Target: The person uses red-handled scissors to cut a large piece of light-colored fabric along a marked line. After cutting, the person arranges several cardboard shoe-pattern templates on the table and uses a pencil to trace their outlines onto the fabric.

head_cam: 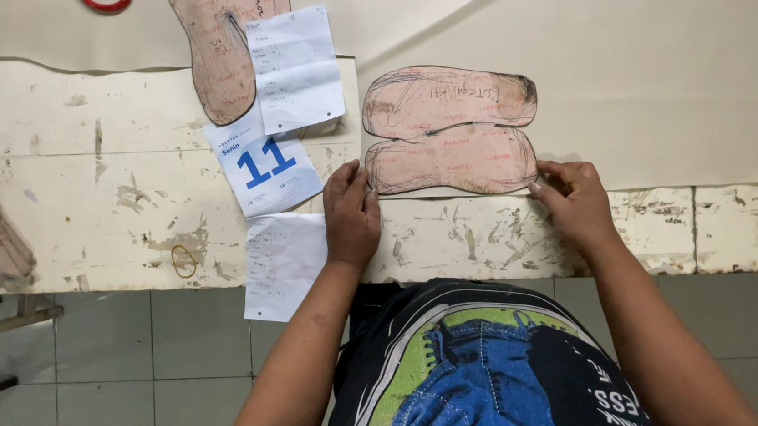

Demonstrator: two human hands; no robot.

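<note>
Hands frame two pink sole-shaped cardboard patterns [450, 130] lying side by side on the worn white table [74, 176]: left hand [350, 215] flat, fingers together at one end, right hand [572, 198] fingertips pressing the other end.

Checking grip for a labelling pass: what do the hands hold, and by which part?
Neither hand grasps; left hand and right hand press fingertips on opposite ends of the lower sole pattern.
</note>
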